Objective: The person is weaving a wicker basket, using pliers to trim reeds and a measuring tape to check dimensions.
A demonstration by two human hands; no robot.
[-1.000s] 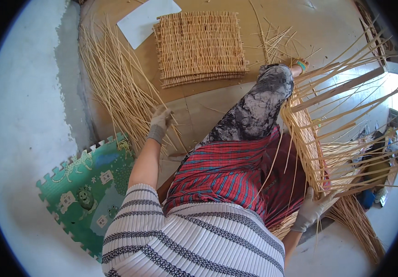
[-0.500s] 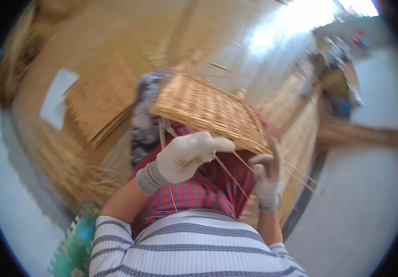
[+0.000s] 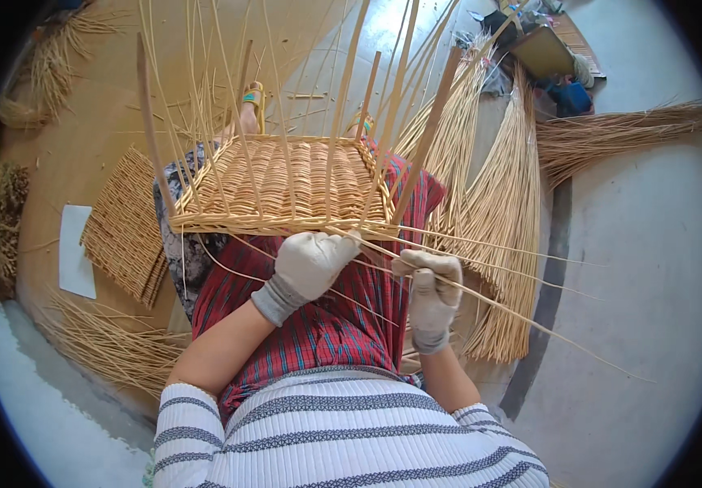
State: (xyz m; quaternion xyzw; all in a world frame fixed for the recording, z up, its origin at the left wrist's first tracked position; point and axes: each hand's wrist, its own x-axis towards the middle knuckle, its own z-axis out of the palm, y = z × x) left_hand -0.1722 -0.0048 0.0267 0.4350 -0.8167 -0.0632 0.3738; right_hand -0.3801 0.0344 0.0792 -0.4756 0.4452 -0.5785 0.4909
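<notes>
A partly woven wicker basket [image 3: 278, 175] rests across my lap, its woven base facing up. Thick wooden corner stakes [image 3: 430, 134] and many thin upright canes rise from its rim. My gloved left hand [image 3: 312, 264] is closed at the near rim, thumb and forefinger pinching a wicker strand close to the weave. Just right of it, my gloved right hand [image 3: 431, 291] has its fingers bent round a long wicker strand [image 3: 542, 327] that trails off to the right. Other loose strands stick out from the near rim on both sides.
Stacked woven panels [image 3: 123, 232] lie at the left beside a white sheet [image 3: 76, 254]. Bundles of wicker canes [image 3: 507, 220] lie on the right, with another bundle [image 3: 619, 138] farther right. Loose canes [image 3: 115, 342] are piled at lower left. Cane scraps litter the floor ahead.
The basket has turned from a tilted position to nearly level, bringing its stakes and upright canes into view. My right hand has moved left and closed round a strand; my left stays by the near rim.
</notes>
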